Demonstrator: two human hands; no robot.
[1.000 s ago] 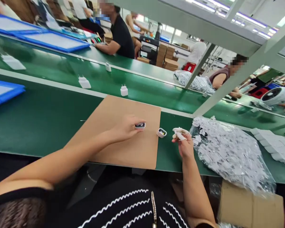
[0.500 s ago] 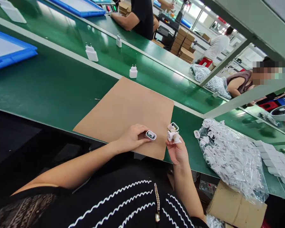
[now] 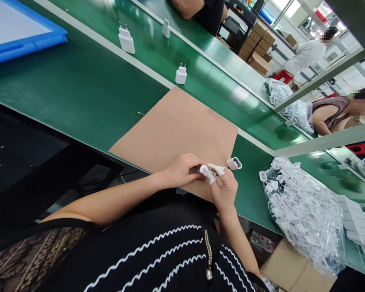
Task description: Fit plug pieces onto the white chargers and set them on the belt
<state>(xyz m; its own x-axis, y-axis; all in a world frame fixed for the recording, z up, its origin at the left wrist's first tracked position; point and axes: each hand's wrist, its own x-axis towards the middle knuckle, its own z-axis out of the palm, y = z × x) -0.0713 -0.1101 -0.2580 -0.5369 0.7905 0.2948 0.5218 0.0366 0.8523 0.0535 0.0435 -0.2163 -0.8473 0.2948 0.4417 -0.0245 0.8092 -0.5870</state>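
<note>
In the head view I see the left hand [image 3: 184, 170] curled and the right hand [image 3: 224, 187] meeting it, white covers [image 3: 211, 179] on finger and thumb. The fingers hide whatever is between them, so I cannot tell whether either grip is clamped. An open white housing [image 3: 234, 163] lies just beyond the right hand, at the edge of the brown sheet [image 3: 182, 125] on the counter [image 3: 88, 89]. As I judge it, slick covers could let a small part slip, and a stray knuckle could knock the housing.
</note>
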